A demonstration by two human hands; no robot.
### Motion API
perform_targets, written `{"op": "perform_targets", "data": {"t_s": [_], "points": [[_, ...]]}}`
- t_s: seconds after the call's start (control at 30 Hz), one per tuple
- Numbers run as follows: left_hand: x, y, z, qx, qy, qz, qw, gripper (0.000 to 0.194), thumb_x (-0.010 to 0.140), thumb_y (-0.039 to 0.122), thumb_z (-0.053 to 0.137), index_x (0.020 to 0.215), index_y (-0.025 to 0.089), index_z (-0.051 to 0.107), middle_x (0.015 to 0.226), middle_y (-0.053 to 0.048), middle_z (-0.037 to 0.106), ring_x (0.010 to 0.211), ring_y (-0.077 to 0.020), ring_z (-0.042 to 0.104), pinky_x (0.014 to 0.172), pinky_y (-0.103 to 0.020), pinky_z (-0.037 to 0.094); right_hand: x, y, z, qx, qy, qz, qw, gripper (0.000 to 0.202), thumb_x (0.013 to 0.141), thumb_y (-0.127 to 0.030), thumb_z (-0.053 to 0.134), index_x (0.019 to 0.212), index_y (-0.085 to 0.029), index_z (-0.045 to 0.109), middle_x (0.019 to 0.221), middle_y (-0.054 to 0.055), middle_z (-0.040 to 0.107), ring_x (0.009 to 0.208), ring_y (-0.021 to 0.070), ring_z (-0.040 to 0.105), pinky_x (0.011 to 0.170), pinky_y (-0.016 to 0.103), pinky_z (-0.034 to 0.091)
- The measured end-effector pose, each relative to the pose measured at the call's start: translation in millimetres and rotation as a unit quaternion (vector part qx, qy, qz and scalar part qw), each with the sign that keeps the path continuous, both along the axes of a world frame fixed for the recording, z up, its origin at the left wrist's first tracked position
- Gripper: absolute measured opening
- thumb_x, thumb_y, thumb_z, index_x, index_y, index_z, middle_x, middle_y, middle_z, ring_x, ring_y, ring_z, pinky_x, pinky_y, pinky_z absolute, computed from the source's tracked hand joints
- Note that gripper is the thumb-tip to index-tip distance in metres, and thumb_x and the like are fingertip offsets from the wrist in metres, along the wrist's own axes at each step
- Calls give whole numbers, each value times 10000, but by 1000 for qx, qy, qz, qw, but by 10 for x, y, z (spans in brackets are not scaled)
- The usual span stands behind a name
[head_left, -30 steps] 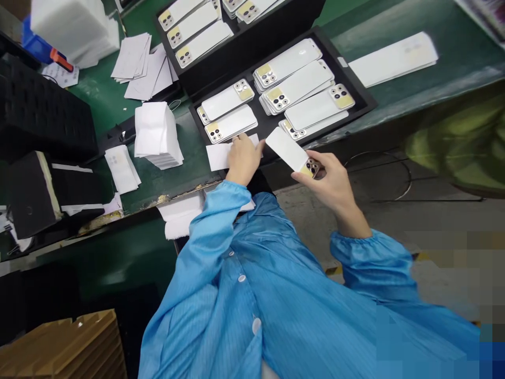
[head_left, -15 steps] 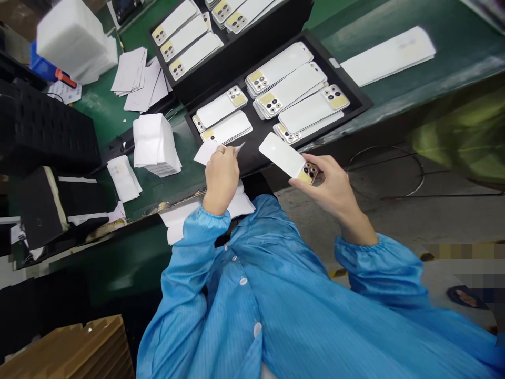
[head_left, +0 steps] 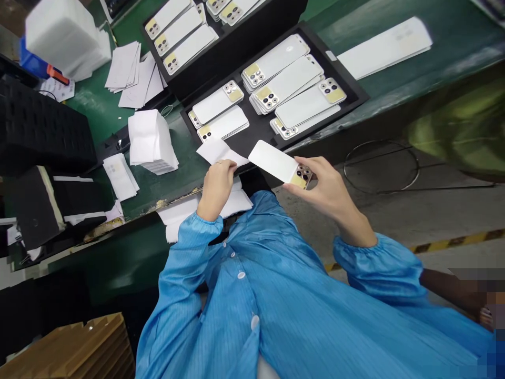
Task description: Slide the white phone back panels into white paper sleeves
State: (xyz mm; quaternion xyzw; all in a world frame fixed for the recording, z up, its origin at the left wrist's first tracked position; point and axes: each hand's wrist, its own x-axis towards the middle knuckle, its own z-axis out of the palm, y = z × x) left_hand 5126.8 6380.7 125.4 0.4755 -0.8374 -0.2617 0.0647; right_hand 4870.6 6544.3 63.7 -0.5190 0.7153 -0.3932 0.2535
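Note:
My right hand [head_left: 319, 187] grips a white phone-shaped panel [head_left: 272, 160] by its camera end, thumb and fingers on opposite edges. The panel's plain end points up and left. My left hand [head_left: 219, 181] is closed on the lower edge of a white paper sheet [head_left: 216, 151], which lies spread at the tray's near edge. Just beyond both hands is a black tray [head_left: 260, 131] holding several white panels [head_left: 292, 79] with yellow patches and camera rings. The hands are apart, the held panel close to the paper's right end.
A second black tray [head_left: 236, 47] with panels stands behind. On the green table [head_left: 152, 189] are a stack of white paper [head_left: 148, 137], loose sheets [head_left: 124, 66] and a white foam pile [head_left: 63, 34]. A long white strip [head_left: 386, 47] lies right. Part of a person shows at lower right.
The paper in my left hand has opened out flatter and extends farther right. The panel in my right hand has moved slightly left and down. More of the person at lower right shows.

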Motion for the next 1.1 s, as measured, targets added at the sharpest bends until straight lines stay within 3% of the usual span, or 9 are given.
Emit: {"op": "perform_targets", "data": {"t_s": [0.13, 0.4, 0.6, 0.73, 0.8, 0.9, 0.97, 1.03, 1.1], "points": [[23, -46, 0, 12, 53, 42, 998, 163, 1141, 179, 691, 1134, 260, 832, 1244, -81, 911, 1144, -276, 844, 1065, -426, 649, 24, 40, 106, 8, -2, 28, 1000, 736, 880, -626, 899, 1545, -334, 779, 1395, 154, 766, 1202, 446, 773, 981, 653, 718], [6, -21, -208, 27, 93, 62, 993, 117, 1070, 147, 784, 1123, 252, 774, 1174, -63, 872, 1076, -215, 813, 987, -354, 659, -21, 33, 244, 49, 38, 98, 993, 718, 908, -673, 871, 1531, -325, 793, 1378, 145, 806, 1217, 442, 786, 1035, 639, 710], [89, -10, -273, 60, 121, 2, 991, 355, 971, 61, 817, 1271, 232, 736, 1231, -77, 790, 1072, -196, 773, 1014, -339, 658, -85, -123, 272, 56, 95, 108, 988, 728, 928, -678, 844, 1551, -309, 780, 1411, 157, 784, 1214, 442, 783, 1033, 633, 714], [163, -67, -266, 81, 120, -32, 989, 664, 894, 99, 936, 1483, 241, 664, 1433, -121, 715, 1080, -206, 766, 1048, -362, 671, -183, -290, 269, 44, 112, 129, 984, 742, 895, -670, 879, 1544, -324, 779, 1439, 153, 772, 1333, 481, 734, 1076, 656, 705], [207, -144, -232, 63, 97, -70, 991, 851, 852, 150, 1005, 1603, 243, 616, 1552, -166, 670, 1227, -264, 765, 1133, -412, 654, -236, -380, 246, 39, 102, 154, 982, 745, 869, -660, 905, 1529, -334, 788, 1439, 149, 772, 1365, 494, 714, 1106, 684, 693], [276, -324, -188, -2, 39, -124, 992, 1117, 783, 307, 1100, 1745, 299, 531, 1795, -210, 533, 1666, -430, 536, 1381, -599, 466, -285, -502, 203, 39, 101, 186, 976, 759, 839, -635, 927, 1524, -337, 793, 1432, 150, 774, 1351, 495, 718, 1126, 704, 680], [314, -438, -181, -4, -2, -152, 988, 1200, 774, 352, 1106, 1796, 322, 477, 1862, -202, 491, 1794, -472, 358, 1465, -709, 268, -278, -569, 187, 39, 103, 201, 973, 778, 835, -627, 922, 1539, -323, 786, 1435, 156, 772, 1326, 488, 731, 1137, 708, 672], [335, -497, -180, 20, -29, -171, 985, 1154, 826, 327, 1056, 1813, 312, 458, 1834, -193, 548, 1796, -447, 371, 1488, -735, 129, -235, -625, 190, 33, 97, 209, 973, 811, 843, -620, 909, 1575, -302, 763, 1459, 164, 761, 1331, 484, 735, 1162, 713, 659], [336, -482, -170, 24, -37, -166, 985, 1039, 888, 290, 980, 1800, 304, 483, 1776, -180, 617, 1733, -406, 475, 1487, -707, 98, -173, -671, 208, 23, 87, 209, 974, 846, 856, -601, 897, 1625, -293, 724, 1495, 169, 748, 1376, 488, 720, 1193, 718, 642]]}}
